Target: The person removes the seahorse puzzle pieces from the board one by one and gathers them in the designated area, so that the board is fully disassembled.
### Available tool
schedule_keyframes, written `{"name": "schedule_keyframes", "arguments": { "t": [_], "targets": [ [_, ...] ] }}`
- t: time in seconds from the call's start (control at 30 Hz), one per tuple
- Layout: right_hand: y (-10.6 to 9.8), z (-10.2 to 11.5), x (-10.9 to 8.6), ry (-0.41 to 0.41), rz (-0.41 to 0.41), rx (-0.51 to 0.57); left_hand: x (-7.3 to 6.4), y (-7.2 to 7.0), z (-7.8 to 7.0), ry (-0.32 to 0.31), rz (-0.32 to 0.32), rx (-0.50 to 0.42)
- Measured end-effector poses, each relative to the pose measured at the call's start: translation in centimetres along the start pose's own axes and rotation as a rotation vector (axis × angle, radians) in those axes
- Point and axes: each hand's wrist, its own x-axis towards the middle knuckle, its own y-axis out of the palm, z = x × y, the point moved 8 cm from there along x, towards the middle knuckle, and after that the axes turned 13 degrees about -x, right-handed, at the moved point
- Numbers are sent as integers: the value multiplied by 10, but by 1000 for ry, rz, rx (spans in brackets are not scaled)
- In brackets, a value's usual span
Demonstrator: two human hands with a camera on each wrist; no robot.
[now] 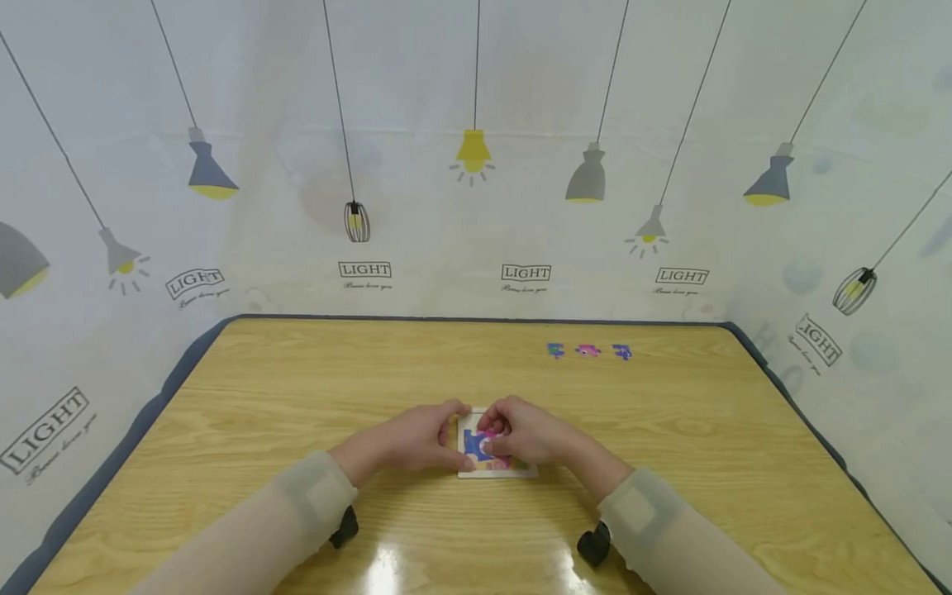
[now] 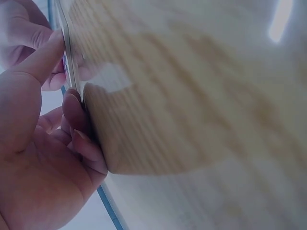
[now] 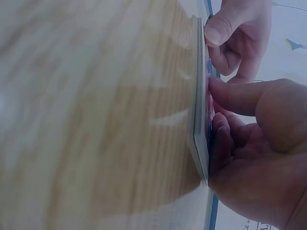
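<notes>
Between the two sets of fingertips, in the head view, a small square puzzle board (image 1: pixel 497 463) lies flat on the wooden table (image 1: pixel 297 388). Left hand (image 1: pixel 416 438) curls round the board's left edge, thumb on the near side, fingers at the far corner. Right hand (image 1: pixel 531 436) sits on top of the board, fingertips bunched together and pressing a pink piece (image 1: pixel 487 436) into the blue-and-pink picture. Well beyond both hands, toward the far right of the table, three loose pieces (image 1: pixel 587 351) lie in a row. Only this view shows the picture side and those spare pieces.

Left wrist view: the board (image 2: pixel 72 72) appears edge-on as a thin pale strip. Left thumb (image 2: pixel 36 72) lies against its edge; the curled fingers (image 2: pixel 79 129) press the edge lower down. The other hand's fingers show behind the strip. Picture face hidden.

Right wrist view: the board (image 3: pixel 200 120) again edge-on, its thickness plain. Right hand (image 3: pixel 254 143) presses flat-tipped fingers (image 3: pixel 230 96) onto its face, close together. The left thumb (image 3: pixel 220 28) clamps the far edge. The piece under the fingers cannot be made out.
</notes>
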Motion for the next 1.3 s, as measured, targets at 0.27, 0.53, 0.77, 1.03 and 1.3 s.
{"name": "schedule_keyframes", "arguments": {
  "t": [0.27,0.53,0.77,1.03,1.3],
  "targets": [
    [-1,1,-3,-4,-4,-27,1,0,-1,-4,-2,1],
    [0,3,-1,-13,12,16,1,-1,-2,-13,-4,-3],
    [0,5,-1,-20,17,23,0,0,-2,-22,-4,-18],
    [0,3,-1,-50,14,15,-1,-1,-1,-19,-10,-25],
    [2,2,-1,-58,46,-10,0,-1,0,-17,-9,-17]
  ]
}}
